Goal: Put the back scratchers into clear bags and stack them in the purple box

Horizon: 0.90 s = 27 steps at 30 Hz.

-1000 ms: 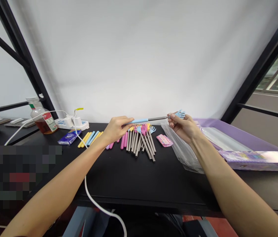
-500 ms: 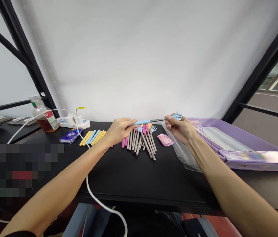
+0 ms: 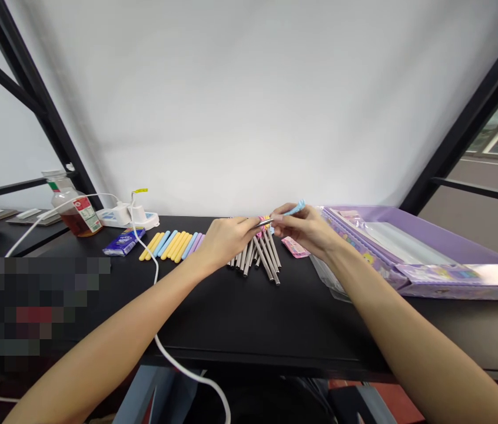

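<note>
The back scratcher slants gently upward to the right, held in the air over the black tabletop between two hands. The left hand has its fingers closed on one end of it, hiding whatever grip is there; the right hand pinches it with thumb and fingers just below its light-blue, hand-shaped head, so only a short piece of dark metal rod shows between them. Beneath and just beyond the hands lies one pile of metal rods, their near ends fanned toward the person; they overlap too much for an exact count, and their coloured heads are mostly covered. To the right are one clear plastic bag, partly behind the right forearm, and one open purple box. To the left, a row of plastic handles lies side by side: from the left two yellow, two blue, seemingly three yellow, one blue, then purple ones running behind the left hand. Farther in are a pink packet, possibly more than one, and one dark-blue pack. Farthest stand one bottle of amber liquid and one white power strip bearing two plugs, near the pale wall.
</note>
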Each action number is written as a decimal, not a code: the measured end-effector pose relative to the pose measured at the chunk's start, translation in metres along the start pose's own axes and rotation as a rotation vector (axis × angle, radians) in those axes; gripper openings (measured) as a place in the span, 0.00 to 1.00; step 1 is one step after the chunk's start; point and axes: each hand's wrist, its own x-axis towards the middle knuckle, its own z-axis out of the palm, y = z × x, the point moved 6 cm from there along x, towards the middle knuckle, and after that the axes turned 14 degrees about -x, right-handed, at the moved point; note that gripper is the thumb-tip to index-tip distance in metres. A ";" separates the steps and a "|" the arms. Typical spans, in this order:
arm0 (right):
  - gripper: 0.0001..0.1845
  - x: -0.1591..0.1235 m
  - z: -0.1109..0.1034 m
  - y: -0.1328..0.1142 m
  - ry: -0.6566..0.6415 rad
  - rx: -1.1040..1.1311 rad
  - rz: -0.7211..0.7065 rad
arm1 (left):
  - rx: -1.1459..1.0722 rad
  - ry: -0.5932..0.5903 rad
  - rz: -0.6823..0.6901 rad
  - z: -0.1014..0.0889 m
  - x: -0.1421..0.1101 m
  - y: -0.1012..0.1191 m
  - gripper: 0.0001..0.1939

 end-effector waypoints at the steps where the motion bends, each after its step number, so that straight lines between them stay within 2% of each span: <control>1: 0.15 0.000 -0.001 -0.001 0.022 -0.002 -0.001 | 0.006 0.006 -0.005 -0.002 0.000 -0.001 0.17; 5: 0.18 -0.003 -0.009 -0.002 0.122 0.038 0.021 | 0.041 0.004 0.047 -0.008 0.002 -0.003 0.17; 11: 0.15 -0.003 -0.001 0.000 0.064 -0.011 0.035 | 0.072 -0.043 0.018 0.000 0.002 -0.005 0.15; 13: 0.15 -0.001 -0.007 -0.001 0.122 -0.031 0.053 | 0.070 -0.058 -0.004 0.000 0.002 -0.011 0.14; 15: 0.14 -0.001 -0.030 -0.005 0.353 0.043 0.017 | 0.127 -0.069 -0.104 -0.006 0.002 -0.025 0.13; 18: 0.16 -0.014 -0.077 -0.009 0.856 0.314 -0.128 | 0.263 -0.055 -0.286 -0.027 0.000 -0.053 0.11; 19: 0.16 -0.018 -0.086 -0.007 0.951 0.383 -0.150 | 0.289 -0.034 -0.303 -0.033 0.000 -0.057 0.11; 20: 0.15 -0.019 -0.090 -0.004 0.989 0.429 -0.139 | 0.307 -0.021 -0.299 -0.038 0.000 -0.059 0.12; 22: 0.12 -0.016 -0.086 0.003 0.935 0.470 -0.081 | 0.303 -0.006 -0.232 -0.039 0.001 -0.055 0.13; 24: 0.12 -0.009 -0.072 0.008 0.806 0.463 -0.043 | 0.268 0.003 -0.146 -0.034 0.002 -0.046 0.13; 27: 0.14 -0.004 -0.058 0.006 0.689 0.402 -0.071 | 0.234 0.026 -0.093 -0.028 0.003 -0.037 0.14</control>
